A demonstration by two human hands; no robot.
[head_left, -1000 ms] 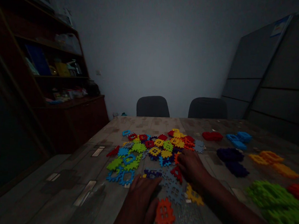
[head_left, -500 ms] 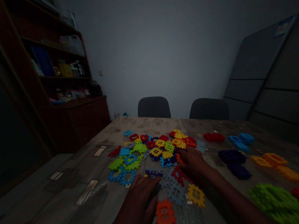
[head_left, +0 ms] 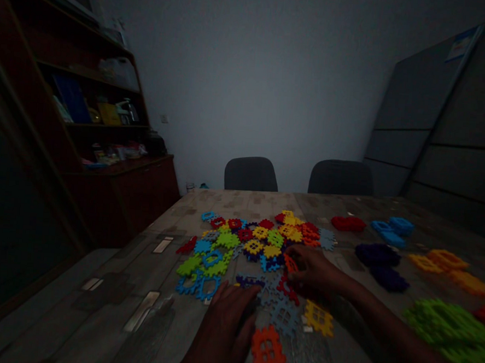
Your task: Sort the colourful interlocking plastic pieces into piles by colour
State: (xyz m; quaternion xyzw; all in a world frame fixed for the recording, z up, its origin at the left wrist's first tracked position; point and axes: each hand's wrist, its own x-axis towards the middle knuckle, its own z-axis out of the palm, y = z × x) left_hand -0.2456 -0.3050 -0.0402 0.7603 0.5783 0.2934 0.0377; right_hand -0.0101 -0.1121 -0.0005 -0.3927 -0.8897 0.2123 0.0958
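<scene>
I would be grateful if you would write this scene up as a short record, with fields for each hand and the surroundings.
Left hand: resting on the table, fingertips near a purple plastic interlocking piece
Right hand: appears to pinch an orange piece
Loose pieces: multicoloured pile on a patterned table
Sorted heaps: red, blue, purple, orange, green
Behind: wooden shelf unit, two dark chairs
</scene>
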